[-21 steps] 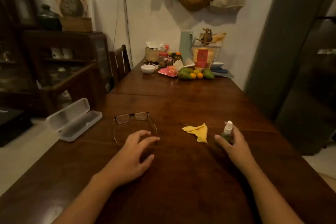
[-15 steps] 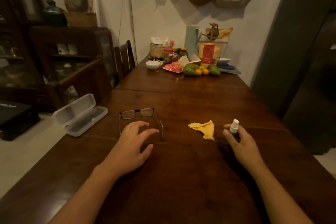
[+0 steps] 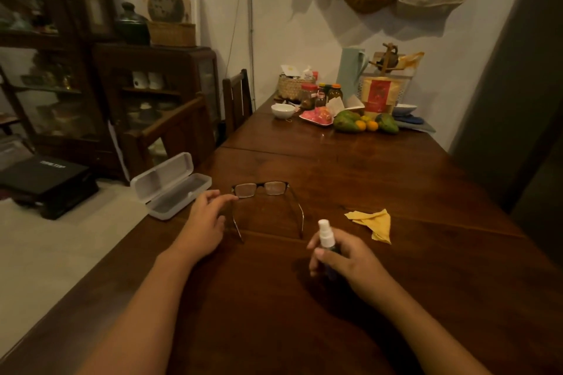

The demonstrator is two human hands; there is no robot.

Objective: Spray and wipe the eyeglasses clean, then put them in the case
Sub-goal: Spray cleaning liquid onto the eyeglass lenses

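Dark-framed eyeglasses (image 3: 262, 189) rest on the wooden table (image 3: 396, 179), arms unfolded toward me. My left hand (image 3: 204, 222) hovers at their left corner, fingers spread, fingertips near the left hinge. My right hand (image 3: 344, 259) grips a small spray bottle (image 3: 325, 234) with a white nozzle, lifted just right of the right arm of the glasses. A crumpled yellow cloth (image 3: 373, 224) lies to the right. A white glasses case (image 3: 170, 186) lies open at the table's left edge.
At the far end stand a white bowl (image 3: 282, 110), a pink dish (image 3: 316, 117), green and orange fruit (image 3: 364, 123), jars and a basket. A chair (image 3: 237, 100) and a dark cabinet (image 3: 146, 106) stand left of the table.
My right hand has closed on the spray bottle, lifted it and brought it left toward the glasses. My left hand has shifted to the frame's left corner.
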